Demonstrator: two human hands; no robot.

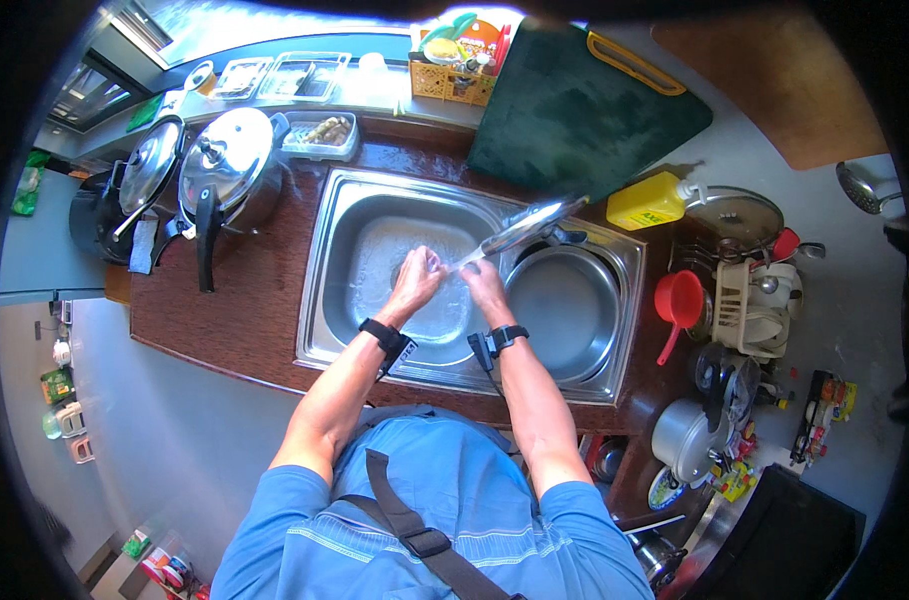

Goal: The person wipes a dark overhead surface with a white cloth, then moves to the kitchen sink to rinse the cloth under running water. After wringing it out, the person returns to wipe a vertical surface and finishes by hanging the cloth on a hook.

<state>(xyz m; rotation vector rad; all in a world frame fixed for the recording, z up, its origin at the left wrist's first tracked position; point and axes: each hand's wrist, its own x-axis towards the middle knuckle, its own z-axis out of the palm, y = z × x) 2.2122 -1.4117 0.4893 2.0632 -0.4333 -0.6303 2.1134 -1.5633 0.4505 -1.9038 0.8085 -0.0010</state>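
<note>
Both my hands are over the left bowl [364,232] of a stainless steel sink, under a chrome tap [533,225] with water [463,261] running from its spout. My left hand [417,277] is on the left of the stream, its fingers curled at the water; whether something small is between them cannot be made out. On the other side, my right hand [484,281] is close to the spout, its fingertips partly hidden. A round metal pan [563,315] sits in the right bowl. The bottom of the left bowl is wet.
A yellow soap bottle [645,201] and a dark green cutting board [574,112] are behind the sink. A red dipper [678,296] and a dish rack [732,307] stand right. Pressure cookers [229,180] and a plastic box [321,136] are left on the brown counter [221,322].
</note>
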